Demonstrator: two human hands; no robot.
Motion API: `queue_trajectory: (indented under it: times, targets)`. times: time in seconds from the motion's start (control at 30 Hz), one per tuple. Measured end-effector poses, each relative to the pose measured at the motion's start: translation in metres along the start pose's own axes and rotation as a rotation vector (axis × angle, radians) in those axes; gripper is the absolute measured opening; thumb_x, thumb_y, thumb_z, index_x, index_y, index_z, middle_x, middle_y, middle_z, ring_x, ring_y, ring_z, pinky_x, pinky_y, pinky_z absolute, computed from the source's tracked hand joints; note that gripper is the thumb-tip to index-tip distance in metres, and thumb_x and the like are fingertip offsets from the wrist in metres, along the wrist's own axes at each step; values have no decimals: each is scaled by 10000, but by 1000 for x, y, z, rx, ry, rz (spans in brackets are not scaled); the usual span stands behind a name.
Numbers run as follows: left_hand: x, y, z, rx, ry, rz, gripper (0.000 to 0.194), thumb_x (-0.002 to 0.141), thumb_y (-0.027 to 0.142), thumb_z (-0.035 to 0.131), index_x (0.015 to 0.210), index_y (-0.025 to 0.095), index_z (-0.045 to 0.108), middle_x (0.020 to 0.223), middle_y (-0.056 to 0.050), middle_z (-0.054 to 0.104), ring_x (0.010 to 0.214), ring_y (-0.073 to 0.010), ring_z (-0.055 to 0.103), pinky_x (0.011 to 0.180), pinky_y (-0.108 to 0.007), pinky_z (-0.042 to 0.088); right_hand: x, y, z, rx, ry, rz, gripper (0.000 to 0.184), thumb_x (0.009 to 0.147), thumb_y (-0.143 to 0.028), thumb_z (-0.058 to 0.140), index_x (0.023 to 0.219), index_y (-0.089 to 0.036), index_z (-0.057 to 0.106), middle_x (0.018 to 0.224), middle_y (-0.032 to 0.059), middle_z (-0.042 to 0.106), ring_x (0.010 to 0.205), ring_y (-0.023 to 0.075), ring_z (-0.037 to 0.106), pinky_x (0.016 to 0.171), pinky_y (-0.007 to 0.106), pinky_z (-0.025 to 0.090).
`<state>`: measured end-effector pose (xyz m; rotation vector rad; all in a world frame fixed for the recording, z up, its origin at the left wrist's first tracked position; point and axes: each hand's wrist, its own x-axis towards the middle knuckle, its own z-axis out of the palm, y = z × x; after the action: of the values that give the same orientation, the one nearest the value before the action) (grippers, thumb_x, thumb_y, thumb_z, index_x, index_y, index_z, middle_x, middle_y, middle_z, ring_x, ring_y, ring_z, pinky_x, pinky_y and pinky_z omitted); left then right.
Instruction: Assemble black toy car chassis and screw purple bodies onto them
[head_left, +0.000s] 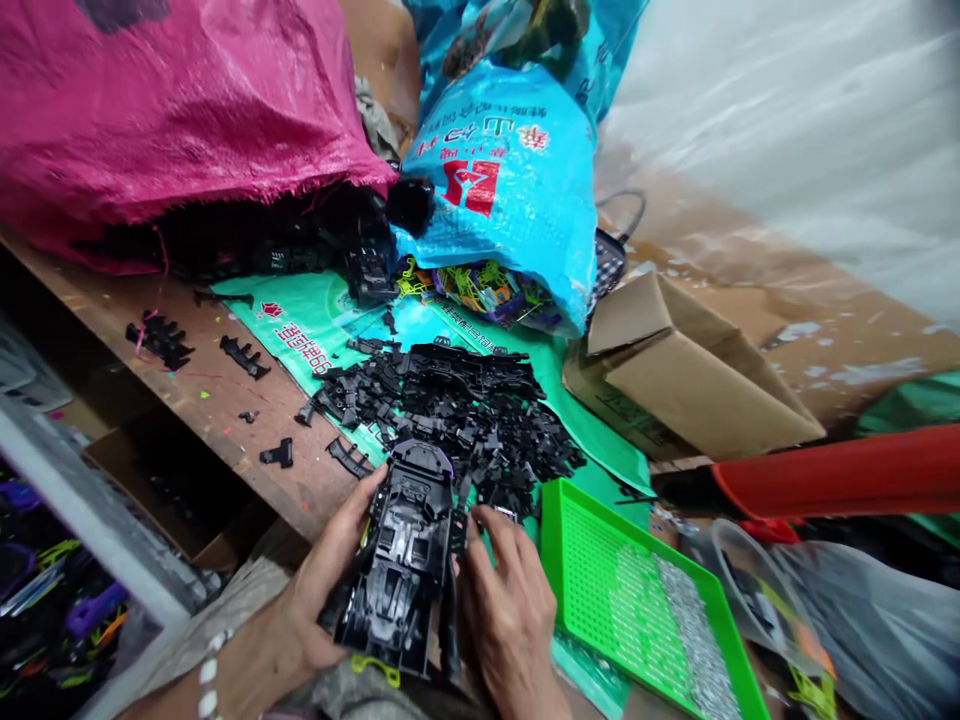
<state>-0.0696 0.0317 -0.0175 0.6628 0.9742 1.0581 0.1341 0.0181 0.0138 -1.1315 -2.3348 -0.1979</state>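
Note:
My left hand (319,590) grips a black plastic toy car chassis (401,560) from its left side, underside facing up. My right hand (506,600) rests against the chassis's right edge, fingers curled and pressing near a small part I cannot make out. Just beyond lies a heap of small black plastic parts (457,410) on a green woven sheet (315,320). A green mesh tray (592,560) holding small silver screws (675,620) sits right of my right hand.
A pink woven sack (172,110) spills black parts at the back left. A blue sack (510,170) holds coloured plastic pieces. An open cardboard box (675,370) stands at the right. Loose black parts (161,340) lie on the wooden bench. A red tube (847,470) crosses the right side.

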Motion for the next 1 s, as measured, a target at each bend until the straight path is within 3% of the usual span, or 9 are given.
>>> queue_trajectory:
  times: [0.13,0.2,0.3,0.43,0.53,0.67,0.8,0.9,1.0]
  targets:
    - [-25,6,23,-361,31,-123,461,851,384,606,1260,171,597,972,-63,766,1017,-266,688,933,-363,510,-2,-3,-5,-13,1,-99,305,885,-84,405,1064,-174,635,1018,115,678,946,217,604,789,366,516]
    - [-37,12,37,-622,47,-199,453,830,315,648,1268,214,593,959,-31,771,999,-238,697,924,-318,507,-1,-1,-7,23,22,-93,287,889,-91,412,1067,-157,626,975,112,682,905,204,614,749,350,533]
    - [-50,26,54,-791,64,-246,422,833,272,648,1250,229,606,923,-17,775,945,-212,712,887,-281,512,-2,7,-10,73,36,-73,254,883,-110,487,1107,-141,603,1001,121,682,932,204,632,757,345,561]
    - [-55,39,63,-797,56,-326,405,853,326,621,1227,169,616,906,-57,773,870,-231,724,850,-315,525,-9,13,-16,118,-103,-20,274,903,-126,483,1154,-137,592,1077,146,675,986,206,668,788,321,597]
    - [-55,36,64,-816,32,-366,412,860,356,602,1207,134,625,903,-81,769,836,-245,724,839,-343,526,-12,13,-19,154,-189,44,289,922,-131,436,1158,-146,601,1127,157,664,1029,205,674,802,304,603]
    - [-51,26,60,-818,43,-354,447,819,381,646,1198,145,630,904,-72,767,830,-250,722,835,-351,525,-13,16,-24,168,-124,53,236,923,-141,456,1079,-149,633,1043,121,696,905,164,709,742,249,611]
    - [-50,26,57,-840,12,-336,451,827,415,632,1184,140,642,893,-76,764,841,-248,719,840,-348,522,-12,12,-52,127,34,81,231,882,-132,561,1093,-150,654,1055,107,707,932,179,706,822,292,599]
    - [-50,30,57,-862,10,-336,420,861,417,588,1175,144,648,875,-72,762,831,-239,719,834,-343,524,-7,-8,-79,203,136,134,293,823,-99,640,1102,-181,677,1017,74,724,906,181,707,827,295,586]
    - [-49,32,59,-864,33,-392,399,895,409,532,1147,128,661,864,-80,760,812,-236,718,817,-344,531,-1,-36,-85,274,155,30,256,860,-125,584,1074,-205,699,949,59,743,851,180,718,724,277,594]
